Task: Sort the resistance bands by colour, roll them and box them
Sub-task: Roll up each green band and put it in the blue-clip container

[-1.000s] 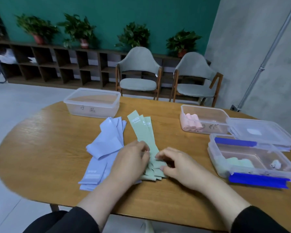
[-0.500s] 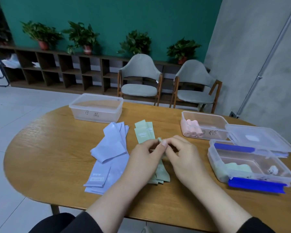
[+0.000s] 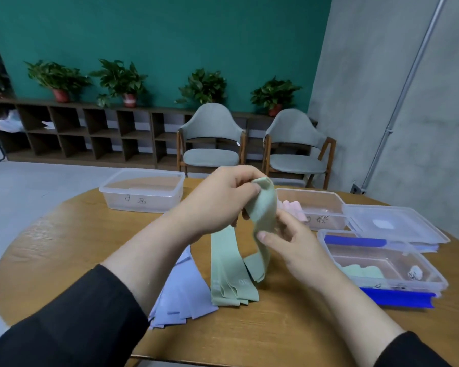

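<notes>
Both hands hold one green band point(image 3: 263, 207) lifted above the table. My left hand point(image 3: 220, 200) pinches its top end, and my right hand point(image 3: 286, 234) grips it lower down, thumb across the strip. Its lower end hangs down to the pile of green bands point(image 3: 228, 276) lying flat on the wood. A fan of blue bands point(image 3: 180, 290) lies left of that pile, partly hidden by my left forearm. A clear box with blue clips point(image 3: 376, 263) at the right holds rolled green bands point(image 3: 363, 271). Behind it a clear box point(image 3: 318, 205) holds pink rolls point(image 3: 293, 207).
An empty-looking clear box point(image 3: 143, 189) with writing stands at the back left of the round wooden table point(image 3: 72, 247). A loose clear lid point(image 3: 392, 223) lies at the far right. Two grey chairs point(image 3: 212, 144) stand beyond the table.
Both hands have risen from the table with one green band, which now hangs from them above the pile. The camera has tilted up.
</notes>
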Available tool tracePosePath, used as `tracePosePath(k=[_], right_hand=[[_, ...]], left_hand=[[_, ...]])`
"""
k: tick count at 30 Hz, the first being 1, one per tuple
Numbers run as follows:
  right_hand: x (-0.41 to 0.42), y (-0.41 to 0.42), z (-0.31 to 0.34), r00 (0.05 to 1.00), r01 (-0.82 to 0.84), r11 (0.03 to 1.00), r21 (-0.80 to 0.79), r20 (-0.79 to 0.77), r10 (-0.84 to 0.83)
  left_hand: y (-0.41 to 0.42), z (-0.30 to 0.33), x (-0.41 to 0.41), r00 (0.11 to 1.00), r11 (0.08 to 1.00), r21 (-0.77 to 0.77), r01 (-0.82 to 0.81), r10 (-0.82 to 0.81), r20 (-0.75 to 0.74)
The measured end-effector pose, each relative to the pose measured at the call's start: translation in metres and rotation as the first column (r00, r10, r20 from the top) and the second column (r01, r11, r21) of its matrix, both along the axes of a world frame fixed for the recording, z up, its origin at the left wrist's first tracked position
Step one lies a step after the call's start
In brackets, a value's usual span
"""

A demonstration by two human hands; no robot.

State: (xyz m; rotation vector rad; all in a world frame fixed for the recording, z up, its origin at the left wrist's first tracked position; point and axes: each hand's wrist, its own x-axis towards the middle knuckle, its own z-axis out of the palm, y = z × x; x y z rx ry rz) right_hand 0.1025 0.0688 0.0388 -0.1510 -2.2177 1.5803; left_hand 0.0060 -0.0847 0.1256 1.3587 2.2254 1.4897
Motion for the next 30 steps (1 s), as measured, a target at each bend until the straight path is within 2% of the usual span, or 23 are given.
tracePosePath(k=[4, 7, 12, 14, 16, 18, 19, 21, 24, 27, 30], right_hand=[[0.009, 0.000, -0.007, 0.999, -0.013, 0.982, -0.190, -0.032, 0.007], [0.020, -0.001, -0.018, 1.000, 0.013, 0.980, -0.201, -0.024, -0.019], [0.035, 0.001, -0.018, 0.984, 0.170, 0.928, -0.332, 0.012, -0.176], [0.033, 0.010, -0.025, 0.964, 0.265, 0.935, -0.235, 0.098, -0.248], [0.031, 0.021, -0.043, 0.900, 0.343, 0.935, 0.084, 0.254, -0.353], [0.035, 0.026, -0.066, 0.834, 0.295, 0.866, 0.404, 0.334, -0.440], [0.039, 0.026, -0.073, 0.827, 0.258, 0.833, 0.490, 0.333, -0.453], [0.047, 0.026, -0.084, 0.846, 0.217, 0.812, 0.542, 0.311, -0.433], [0.051, 0.026, -0.095, 0.874, 0.185, 0.790, 0.585, 0.270, -0.404], [0.048, 0.026, -0.102, 0.885, 0.118, 0.738, 0.665, 0.267, -0.382], [0.048, 0.029, -0.108, 0.899, 0.079, 0.747, 0.661, 0.277, -0.339]], left_hand=[[0.008, 0.025, -0.008, 0.991, 0.998, 0.062, -0.025, 0.034, -0.133], [0.018, 0.036, -0.013, 0.984, 0.990, 0.134, -0.041, 0.063, -0.167], [0.050, 0.036, -0.036, 0.977, 0.990, 0.103, -0.095, 0.112, -0.183], [0.069, 0.021, -0.050, 0.968, 0.988, -0.002, -0.156, 0.152, -0.198], [0.083, -0.009, -0.058, 0.950, 0.957, -0.148, -0.248, 0.211, -0.228], [0.086, -0.050, -0.051, 0.939, 0.925, -0.231, -0.300, 0.243, -0.245], [0.082, -0.073, -0.041, 0.943, 0.921, -0.261, -0.288, 0.226, -0.244], [0.066, -0.119, -0.013, 0.953, 0.915, -0.322, -0.243, 0.162, -0.257], [0.045, -0.170, 0.015, 0.906, 0.892, -0.375, -0.254, 0.084, -0.415], [0.040, -0.191, 0.021, 0.853, 0.862, -0.430, -0.270, 0.007, -0.522], [0.037, -0.196, 0.023, 0.832, 0.859, -0.421, -0.291, 0.010, -0.555]])
